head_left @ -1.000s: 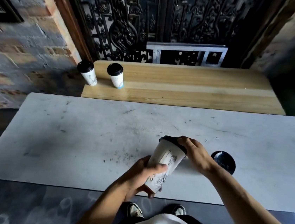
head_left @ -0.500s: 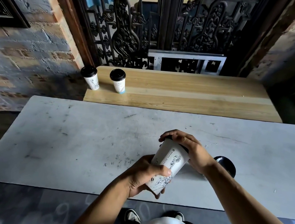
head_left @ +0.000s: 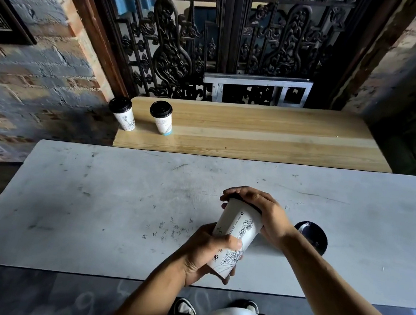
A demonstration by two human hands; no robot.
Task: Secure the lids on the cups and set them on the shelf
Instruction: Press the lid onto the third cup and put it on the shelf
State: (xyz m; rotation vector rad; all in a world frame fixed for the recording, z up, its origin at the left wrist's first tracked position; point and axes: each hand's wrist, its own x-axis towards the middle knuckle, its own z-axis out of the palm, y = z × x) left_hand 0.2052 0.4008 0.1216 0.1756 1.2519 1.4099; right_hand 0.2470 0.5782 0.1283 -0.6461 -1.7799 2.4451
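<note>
A white paper cup (head_left: 238,230) with black line drawings is tilted away from me above the near part of the grey table (head_left: 92,209). My left hand (head_left: 206,253) grips its lower half. My right hand (head_left: 260,212) covers the cup's top and presses on its black lid (head_left: 248,205), of which only a thin edge shows. On the wooden shelf (head_left: 269,135) behind the table stand two lidded cups: one (head_left: 123,114) at the left end and another (head_left: 163,120) just right of it.
A loose black lid (head_left: 312,234) lies on the table just right of my right forearm. Behind the shelf are an ornate dark metal gate and a grey metal frame (head_left: 256,89). Brick walls flank both sides. My shoes show below the table edge.
The view has tilted down a little. My right hand has closed further over the lid, hiding most of it. The cup stays tilted in my left hand.
</note>
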